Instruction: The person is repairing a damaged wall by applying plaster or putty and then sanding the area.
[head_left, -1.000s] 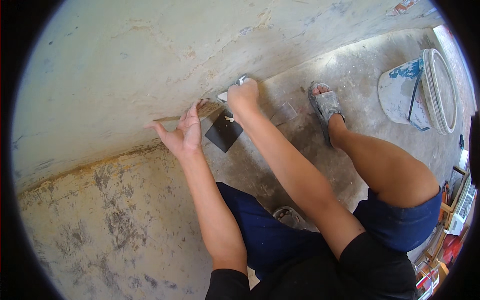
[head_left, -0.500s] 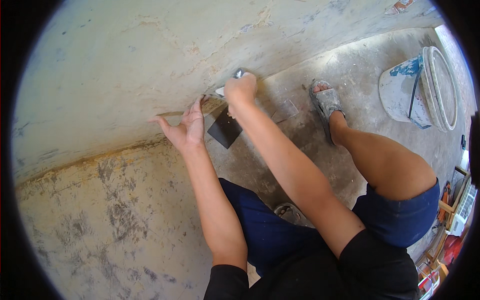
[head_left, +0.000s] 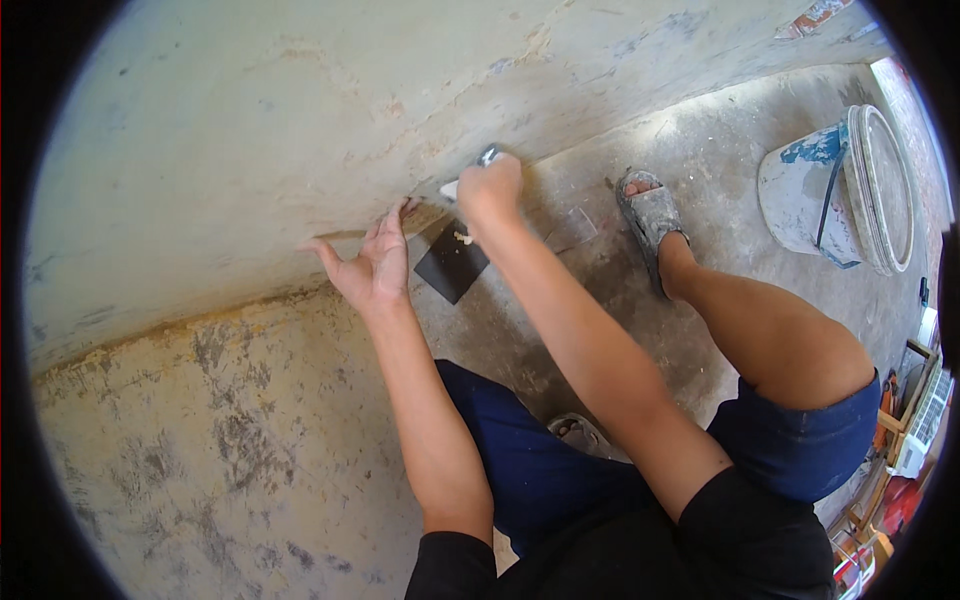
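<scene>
My left hand (head_left: 372, 268) is open against the lower part of the wall (head_left: 250, 150), palm turned up and fingers spread. Its thumb points left, and a dark edge (head_left: 345, 235) runs behind the fingers. To its right, my right hand (head_left: 490, 195) is closed round what looks like a scraper (head_left: 489, 154), close to the wall. A grey end of the tool shows above the fist and a pale part at its left; the rest is hidden in the hand. Below the right hand, a dark square plate (head_left: 452, 262) lies on the floor with pale crumbs at its upper corner.
A lidded white bucket (head_left: 812, 190) with blue stains and a dark handle stands at the right. My sandalled foot (head_left: 652, 205) is on the concrete floor (head_left: 720, 130). A thin clear square (head_left: 573, 228) lies near the plate. Wooden frames (head_left: 893, 420) and red items (head_left: 900, 503) crowd the far right edge.
My right hand has shifted slightly right and down with the tool, showing more of the plate's crumbs. My left hand stays at the wall. The view has tilted slightly.
</scene>
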